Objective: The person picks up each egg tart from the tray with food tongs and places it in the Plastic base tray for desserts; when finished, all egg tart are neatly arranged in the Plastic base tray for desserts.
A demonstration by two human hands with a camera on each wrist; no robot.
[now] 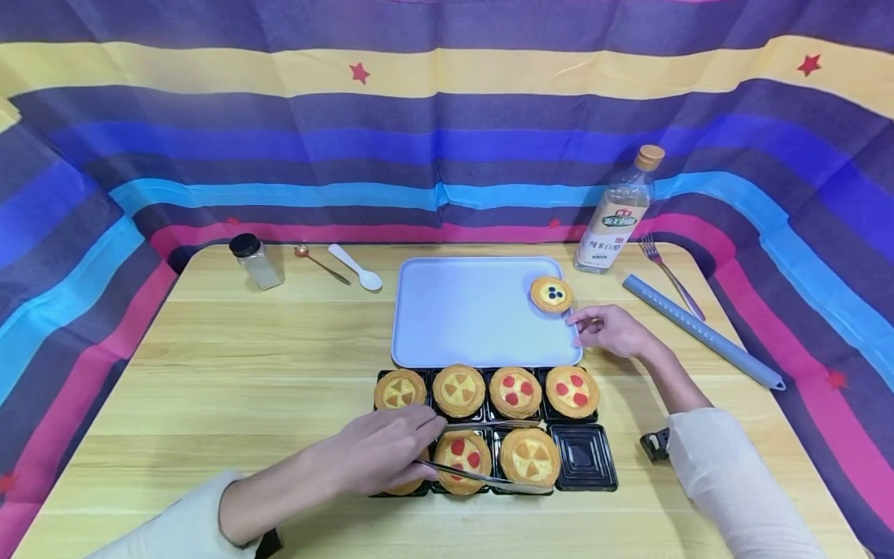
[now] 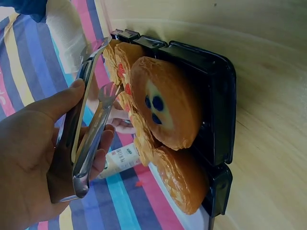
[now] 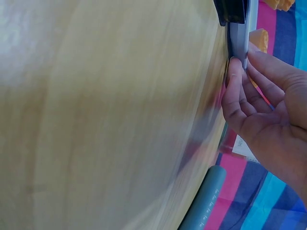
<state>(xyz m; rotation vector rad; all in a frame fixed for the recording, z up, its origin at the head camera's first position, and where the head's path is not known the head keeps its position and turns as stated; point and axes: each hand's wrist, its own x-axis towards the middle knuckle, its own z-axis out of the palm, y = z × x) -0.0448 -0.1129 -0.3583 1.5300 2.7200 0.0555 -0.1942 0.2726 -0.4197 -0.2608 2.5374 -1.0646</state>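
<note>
**Me:** Tongs (image 1: 482,454) are in my left hand (image 1: 380,450), fingers wrapped round the handle end, the two arms a bit apart and lying over the front row of the black tart tray (image 1: 583,458). The tips sit at about 3 o'clock from my hand, right by the tart with orange wedges (image 1: 529,456). My right hand (image 1: 611,330) is relaxed, fingertips touching the rim of the pale blue tray (image 1: 461,310) at its 4 o'clock corner, holding nothing.

**Other:** So which step are you on?

**Me:** Looks to me like moving tarts over one at a time. One blueberry tart (image 1: 551,294) already sits on the blue tray at 2 o'clock. I'd guess the next move needs the tongs closed gently on a front-row tart, then a level lift, since they look crumbly.

**Other:** Count?

**Me:** Four tarts in the back row, three in the front (one mostly hidden under my hand), one empty cup at the tray's 4 o'clock corner. So seven there plus one moved. Around the tabletop (image 1: 230,373): one vinegar bottle (image 1: 618,213), one fork (image 1: 669,276), one spice jar (image 1: 255,261), one white spoon (image 1: 356,268), one small metal spoon (image 1: 320,264), one long grey-blue bar (image 1: 701,332).
</note>
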